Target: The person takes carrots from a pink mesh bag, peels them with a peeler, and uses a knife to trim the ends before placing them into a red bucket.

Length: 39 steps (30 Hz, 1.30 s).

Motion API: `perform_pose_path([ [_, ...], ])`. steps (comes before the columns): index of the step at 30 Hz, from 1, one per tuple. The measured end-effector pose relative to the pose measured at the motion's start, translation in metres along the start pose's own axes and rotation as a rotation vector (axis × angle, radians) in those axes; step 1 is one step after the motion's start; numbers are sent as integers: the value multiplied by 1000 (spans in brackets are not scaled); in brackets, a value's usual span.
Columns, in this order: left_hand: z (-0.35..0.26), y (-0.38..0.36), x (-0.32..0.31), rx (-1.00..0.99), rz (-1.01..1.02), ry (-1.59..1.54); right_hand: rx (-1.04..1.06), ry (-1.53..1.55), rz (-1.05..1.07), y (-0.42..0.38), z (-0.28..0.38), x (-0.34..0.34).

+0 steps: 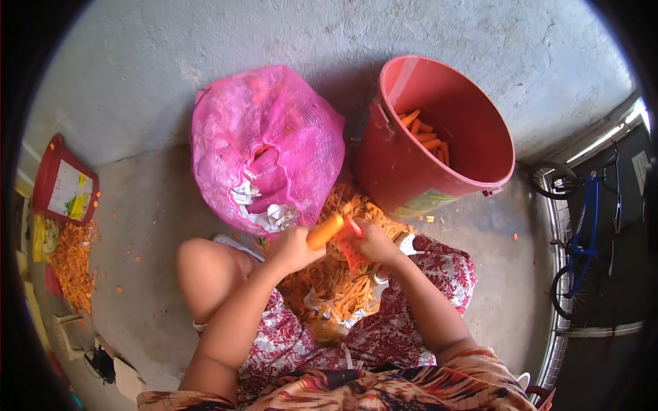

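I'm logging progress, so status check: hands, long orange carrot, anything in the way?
Left hand: gripping orange carrot. Right hand: holding red plastic-looking tool. Carrot above heaped orange peelings; nothing visible blocking either hand.

Left arm (236, 325) bare, reaching from near left toward far right; wrist roughly in line with forearm. Left hand (295, 250): fingers curled in a grip, back of hand upward. Right arm (428, 301) bare, mirrored, angled from near right toward far left. Right hand (373, 243): fingers likewise curled. Hands near each other, not touching; both elbows bent.
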<state>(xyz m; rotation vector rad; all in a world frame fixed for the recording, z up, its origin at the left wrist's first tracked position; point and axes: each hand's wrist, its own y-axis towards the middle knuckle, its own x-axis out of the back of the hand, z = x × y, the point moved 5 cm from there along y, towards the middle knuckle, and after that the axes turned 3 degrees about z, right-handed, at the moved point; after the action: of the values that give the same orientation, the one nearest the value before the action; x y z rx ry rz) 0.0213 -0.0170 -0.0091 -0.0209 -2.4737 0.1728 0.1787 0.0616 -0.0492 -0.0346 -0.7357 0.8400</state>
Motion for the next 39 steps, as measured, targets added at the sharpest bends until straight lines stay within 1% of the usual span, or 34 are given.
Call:
perform_pose_path([
  [2, -25, -7, 9, -217, 2, -279, -203, -236, 160, 6, -27, -13],
  [3, -16, -5, 5, -162, -3, -432, -313, -342, 235, 5, -38, -22],
  [6, 2, -1, 2, 30, 35, -348, -294, -286, 582, -2, -46, -53],
  [8, 0, -1, -9, -35, 95, -665, -165, -308, 676, -13, -22, -64],
  [9, -10, -1, -7, -132, 81, -713, -102, -311, 721, -18, -13, -72],
  [10, -19, -1, -9, -228, 74, -765, -15, -155, 647, -18, -8, -82],
  [11, -26, -2, -12, -257, 78, -820, 65, 1, 572, -17, -11, -95],
  [12, -34, -3, -13, -358, 25, -701, 142, 154, 495, -15, -17, -107],
  [13, -42, -3, -13, -460, -31, -576, 244, 247, 471, -8, -18, -115],
  [14, -50, -5, -12, -558, -90, -444, 277, 278, 416, -4, -25, -116],
  [15, -54, -7, -15, -546, -56, -371, 309, 312, 361, -1, -19, -109],
  [18, -63, -9, -16, -575, -112, -130, 389, 420, 179, 6, 6, -73],
  [19, -65, -8, -13, -495, -101, -107, 414, 454, 109, 8, 13, -59],
  [20, -62, -7, -15, -489, -84, -126, 439, 487, 36, 8, 18, -45],
  [22, -48, -2, -19, -475, -55, -159, -107, 1074, 14, 11, 3, -37],
  [23, -42, -2, -24, -501, 3, -147, -128, 1080, -47, 5, 10, -24],
  [26, -52, -9, -23, -447, 191, -308, -96, 1026, -112, 11, -11, -13],
  [27, -52, -9, -31, -422, 343, -371, -73, 1108, -175, 11, -13, -12],
  [30, -54, -17, -29, -397, 474, -292, 2, 1042, -254, 6, -15, -3],
  [31, -51, -17, -31, -477, 466, -188, 54, 1127, -336, 7, -16, -4],
  [34, -44, -16, -37, -201, 697, -584, 84, 762, -549, 0, -17, 8],
  [35, -38, -10, -44, -180, 643, -800, 96, 541, -619, -5, -13, 11],
  [36, -33, -3, -45, -168, 465, -803, 61, 472, -639, -10, -4, 13],
  [38, -21, 5, -51, 13, 291, -949, -9, 332, -676, -15, 8, 14],
  [39, -12, 9, -55, 111, 222, -913, 109, 177, -710, -15, 15, 12],
])
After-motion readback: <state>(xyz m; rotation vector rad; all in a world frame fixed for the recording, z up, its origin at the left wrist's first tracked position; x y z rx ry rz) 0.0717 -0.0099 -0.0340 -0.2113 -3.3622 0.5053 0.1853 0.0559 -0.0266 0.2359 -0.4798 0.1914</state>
